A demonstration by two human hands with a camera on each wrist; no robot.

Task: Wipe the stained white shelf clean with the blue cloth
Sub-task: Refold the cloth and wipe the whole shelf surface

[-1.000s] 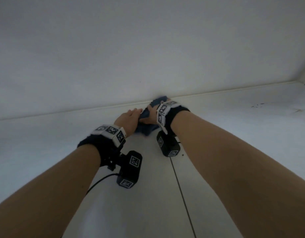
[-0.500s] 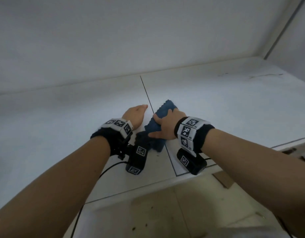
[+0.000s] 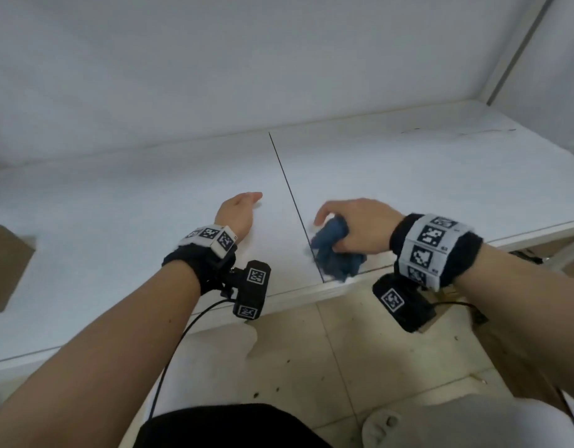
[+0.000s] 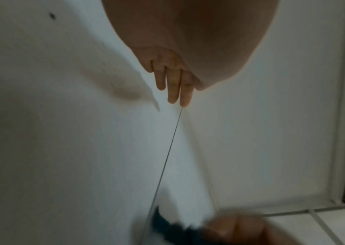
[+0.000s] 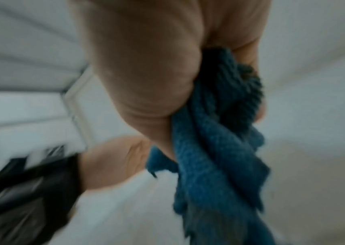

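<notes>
A right hand [image 3: 360,226] clutches a bunched blue cloth [image 3: 334,250] at the white shelf's [image 3: 408,176] front edge, left hand [image 3: 237,213] flat, fingers together.

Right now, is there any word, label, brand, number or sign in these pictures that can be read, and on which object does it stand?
No words, brands or numbers can be read in any view.
Wristbands and wrist cameras: only black-and-white square marker patterns, no letters.
Tiny print beside the markers of the right wristband: too small to read.
Blue cloth and white shelf: no text or label visible.
</notes>
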